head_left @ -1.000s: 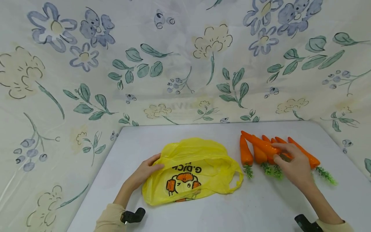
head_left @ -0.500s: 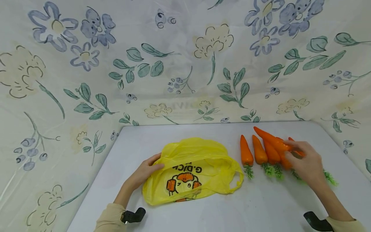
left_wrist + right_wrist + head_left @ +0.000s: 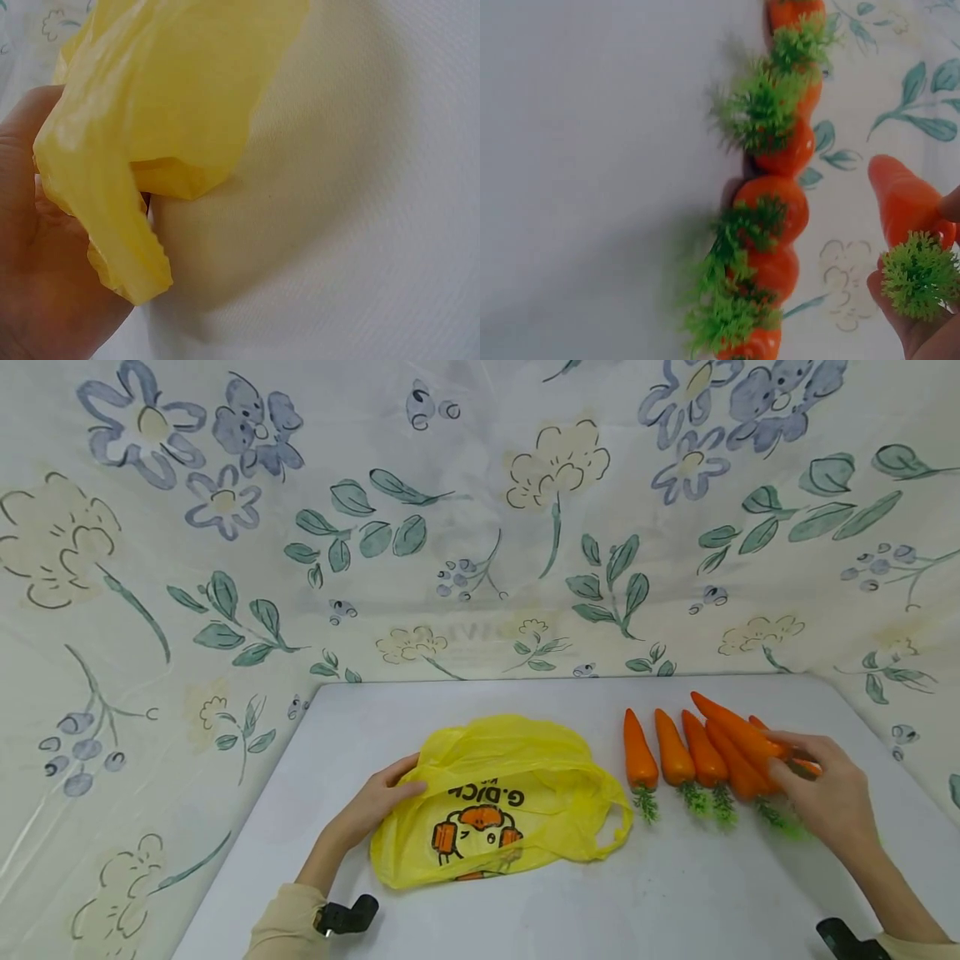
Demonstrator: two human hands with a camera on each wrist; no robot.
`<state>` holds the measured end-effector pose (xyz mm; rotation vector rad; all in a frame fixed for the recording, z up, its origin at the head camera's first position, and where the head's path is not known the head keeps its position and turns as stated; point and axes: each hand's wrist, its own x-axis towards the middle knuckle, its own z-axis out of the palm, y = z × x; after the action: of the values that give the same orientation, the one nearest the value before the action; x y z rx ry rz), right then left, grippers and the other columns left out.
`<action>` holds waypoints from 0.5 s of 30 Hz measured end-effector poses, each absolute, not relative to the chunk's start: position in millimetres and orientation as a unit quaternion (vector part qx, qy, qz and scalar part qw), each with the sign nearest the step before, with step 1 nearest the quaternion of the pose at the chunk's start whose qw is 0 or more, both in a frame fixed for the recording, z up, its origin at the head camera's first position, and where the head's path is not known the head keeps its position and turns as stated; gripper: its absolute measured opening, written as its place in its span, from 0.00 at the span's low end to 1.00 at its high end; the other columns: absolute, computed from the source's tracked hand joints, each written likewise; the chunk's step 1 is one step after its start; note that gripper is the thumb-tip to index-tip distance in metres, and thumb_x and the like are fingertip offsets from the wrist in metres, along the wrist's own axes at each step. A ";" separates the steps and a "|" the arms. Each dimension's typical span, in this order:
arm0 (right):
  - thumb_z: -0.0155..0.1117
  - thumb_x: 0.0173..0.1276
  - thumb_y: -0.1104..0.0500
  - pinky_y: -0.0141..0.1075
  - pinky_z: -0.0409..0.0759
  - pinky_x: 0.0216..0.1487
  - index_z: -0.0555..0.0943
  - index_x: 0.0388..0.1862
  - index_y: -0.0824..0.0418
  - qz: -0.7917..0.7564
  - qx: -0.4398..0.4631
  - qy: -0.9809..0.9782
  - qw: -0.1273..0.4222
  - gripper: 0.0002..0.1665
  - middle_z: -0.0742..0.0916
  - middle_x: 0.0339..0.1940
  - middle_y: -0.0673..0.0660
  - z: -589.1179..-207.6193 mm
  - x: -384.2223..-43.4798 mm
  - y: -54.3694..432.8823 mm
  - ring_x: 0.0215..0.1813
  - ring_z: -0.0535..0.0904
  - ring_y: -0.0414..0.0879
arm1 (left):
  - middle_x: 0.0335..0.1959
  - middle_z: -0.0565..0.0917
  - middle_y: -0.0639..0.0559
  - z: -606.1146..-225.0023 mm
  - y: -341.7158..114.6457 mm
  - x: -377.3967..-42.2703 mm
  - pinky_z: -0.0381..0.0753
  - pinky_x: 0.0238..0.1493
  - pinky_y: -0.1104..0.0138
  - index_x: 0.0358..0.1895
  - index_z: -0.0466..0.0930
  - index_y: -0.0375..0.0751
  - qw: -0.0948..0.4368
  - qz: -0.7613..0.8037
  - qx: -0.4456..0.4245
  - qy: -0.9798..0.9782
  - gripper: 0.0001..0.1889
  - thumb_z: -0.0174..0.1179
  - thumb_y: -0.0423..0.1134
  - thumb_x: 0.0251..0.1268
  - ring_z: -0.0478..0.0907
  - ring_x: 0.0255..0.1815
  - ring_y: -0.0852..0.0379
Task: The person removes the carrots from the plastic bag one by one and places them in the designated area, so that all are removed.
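Observation:
A yellow plastic bag (image 3: 487,810) with a cartoon duck print lies flat on the white table. My left hand (image 3: 382,800) grips its left edge; in the left wrist view a fold of the bag (image 3: 105,180) sits between thumb and fingers. With my right hand (image 3: 832,789) I hold an orange toy carrot (image 3: 735,727) above several others, its tip pointing to the far left. In the right wrist view the held carrot (image 3: 904,202) shows its frilly green top. Lying carrots (image 3: 639,752) form a row right of the bag, some partly hidden by the right hand.
The white tabletop (image 3: 570,910) ends at a far edge against a flower-patterned cloth (image 3: 480,527), which also hangs at both sides. One bag handle loop (image 3: 618,831) points toward the carrot row. Black wrist mounts (image 3: 348,914) sit on both forearms.
My right hand has moved right with the carrot over the row, uncovering more of the lying carrots. The left hand and the bag stay in place.

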<state>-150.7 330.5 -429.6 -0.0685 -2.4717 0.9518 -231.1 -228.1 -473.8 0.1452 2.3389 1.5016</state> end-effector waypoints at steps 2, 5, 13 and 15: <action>0.61 0.68 0.65 0.07 0.66 0.40 0.81 0.55 0.68 0.349 -0.027 -0.904 0.246 0.18 0.79 0.50 0.61 -430.0 -149.2 336.8 0.44 0.64 0.15 | 0.77 0.61 0.43 -473.8 -228.2 -231.3 0.61 0.73 0.48 0.77 0.59 0.45 0.178 0.531 0.052 0.827 0.36 0.59 0.51 0.70 0.60 0.74 0.42; 0.60 0.69 0.64 0.07 0.66 0.38 0.80 0.57 0.69 0.345 -0.046 -0.906 0.241 0.19 0.78 0.51 0.63 -430.9 -147.7 346.1 0.43 0.64 0.16 | 0.77 0.61 0.43 -473.3 -228.5 -231.2 0.62 0.73 0.48 0.77 0.59 0.46 0.177 0.529 0.053 0.828 0.35 0.59 0.51 0.70 0.61 0.73 0.43; 0.55 0.71 0.63 0.09 0.61 0.29 0.75 0.61 0.73 0.323 -0.109 -0.915 0.218 0.23 0.76 0.58 0.74 -435.1 -149.8 362.2 0.54 0.73 0.71 | 0.77 0.62 0.43 -472.8 -228.6 -230.5 0.63 0.72 0.49 0.77 0.59 0.46 0.177 0.524 0.052 0.831 0.35 0.59 0.51 0.70 0.62 0.73 0.44; 0.54 0.71 0.64 0.10 0.61 0.29 0.75 0.62 0.74 0.321 -0.120 -0.914 0.216 0.23 0.76 0.58 0.75 -436.7 -149.7 365.6 0.54 0.73 0.72 | 0.77 0.61 0.43 -471.9 -228.5 -230.3 0.63 0.72 0.48 0.77 0.59 0.45 0.177 0.522 0.054 0.833 0.35 0.58 0.51 0.71 0.62 0.73 0.43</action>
<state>-149.7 365.6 -436.7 -0.3318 -2.5333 0.8898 -230.3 -228.5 -471.9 0.1527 2.3570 1.4777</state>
